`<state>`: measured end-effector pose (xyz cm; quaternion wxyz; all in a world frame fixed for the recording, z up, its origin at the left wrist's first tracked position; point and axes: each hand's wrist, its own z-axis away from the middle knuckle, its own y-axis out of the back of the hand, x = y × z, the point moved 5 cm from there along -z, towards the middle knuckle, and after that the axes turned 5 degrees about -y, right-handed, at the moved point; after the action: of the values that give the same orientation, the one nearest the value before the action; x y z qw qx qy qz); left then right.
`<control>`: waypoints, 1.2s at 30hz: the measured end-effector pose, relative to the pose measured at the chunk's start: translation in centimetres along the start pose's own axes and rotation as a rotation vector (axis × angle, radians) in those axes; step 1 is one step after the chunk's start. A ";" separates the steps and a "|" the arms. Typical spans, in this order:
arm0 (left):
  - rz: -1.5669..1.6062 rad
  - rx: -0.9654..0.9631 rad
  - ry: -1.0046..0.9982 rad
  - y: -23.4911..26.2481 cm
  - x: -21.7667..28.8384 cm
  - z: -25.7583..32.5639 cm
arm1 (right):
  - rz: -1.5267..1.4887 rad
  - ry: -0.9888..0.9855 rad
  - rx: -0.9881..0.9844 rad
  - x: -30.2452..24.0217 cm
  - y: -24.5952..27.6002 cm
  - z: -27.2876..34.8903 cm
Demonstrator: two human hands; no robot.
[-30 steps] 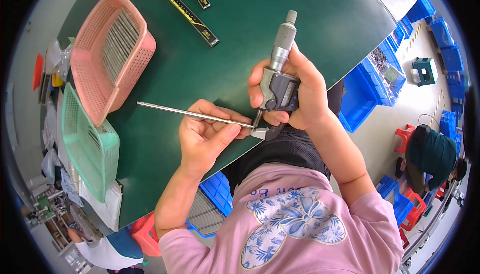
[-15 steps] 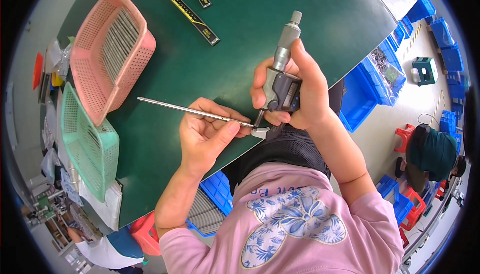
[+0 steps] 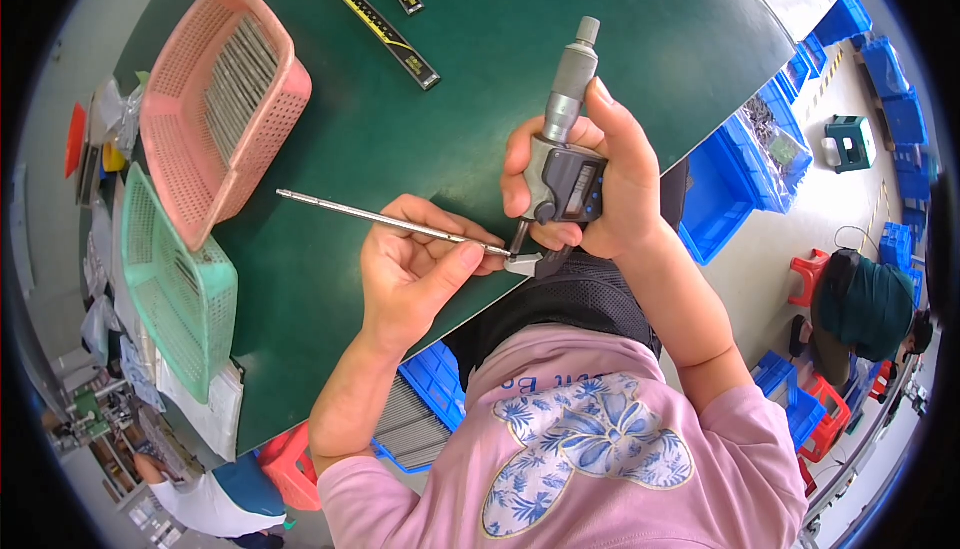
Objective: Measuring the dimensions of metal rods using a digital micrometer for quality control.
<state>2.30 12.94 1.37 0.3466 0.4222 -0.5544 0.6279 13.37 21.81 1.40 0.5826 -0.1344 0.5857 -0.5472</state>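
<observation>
Thin metal rod (image 3: 345,210) pinched in the left fingers (image 3: 453,269), its near end at the measuring gap of a digital micrometer (image 3: 574,186) clasped by the right fingers (image 3: 618,129).
The left thumb presses the rod against its fingertips above the desk (image 3: 450,99); whether the gap grips the rod is too small to tell. Up and left of the left fingers, a pink perforated basket (image 3: 180,164) holds a row of similar metal rods (image 3: 240,84); just below it, a green basket (image 3: 150,259) has contents too hidden to tell. Below the left fingers, a blue crate (image 3: 440,381) holds thin grey rods (image 3: 415,431). Right of the right fingers, a blue bin (image 3: 783,187) holds small dark parts (image 3: 764,129) and a clear bag (image 3: 788,152).
</observation>
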 end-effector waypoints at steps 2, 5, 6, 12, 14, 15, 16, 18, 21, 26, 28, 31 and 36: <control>-0.007 0.015 0.002 0.1 -0.1 0.1 | 0.000 -0.011 0.026 0.1 0.0 0.0; -0.015 0.029 0.033 0.2 0.0 0.1 | -0.007 -0.017 0.029 0.2 0.1 -0.1; -0.040 0.018 0.026 0.3 0.0 0.2 | 0.010 -0.010 0.043 0.2 0.0 -0.1; 0.004 0.015 0.030 0.5 -0.1 0.1 | 0.044 0.003 -0.010 0.3 0.2 -0.4; -0.020 0.057 -0.004 0.2 0.1 0.3 | 0.025 -0.009 -0.019 0.3 -0.1 -0.4; -0.037 0.089 -0.033 0.2 0.1 0.2 | 0.007 -0.014 -0.015 0.3 -0.1 -0.3; -0.036 0.080 -0.038 0.4 0.1 0.2 | 0.011 -0.005 -0.014 0.2 -0.2 -0.2; 0.096 0.046 -0.091 1.0 0.2 0.5 | -0.075 -0.031 0.038 0.3 0.1 0.1; 0.011 -0.024 0.063 1.1 1.2 1.8 | 0.022 0.002 0.067 0.8 0.1 -0.3; 0.049 -0.233 0.314 0.8 1.8 2.8 | 0.096 0.133 0.106 0.8 0.0 -0.5; 0.047 -0.272 0.295 1.3 2.2 2.9 | 0.118 0.156 0.091 0.9 -0.3 -0.7; 0.033 -0.382 0.344 2.3 2.6 2.3 | 0.153 0.206 0.081 0.5 -0.2 -0.6; 0.096 -0.346 0.302 2.8 4.6 1.6 | 0.181 0.187 0.033 0.4 -0.1 -0.6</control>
<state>-1.82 10.75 4.48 0.4628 0.2307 -0.6150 0.5953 12.71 21.74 1.08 0.5745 -0.0200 0.6381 -0.5122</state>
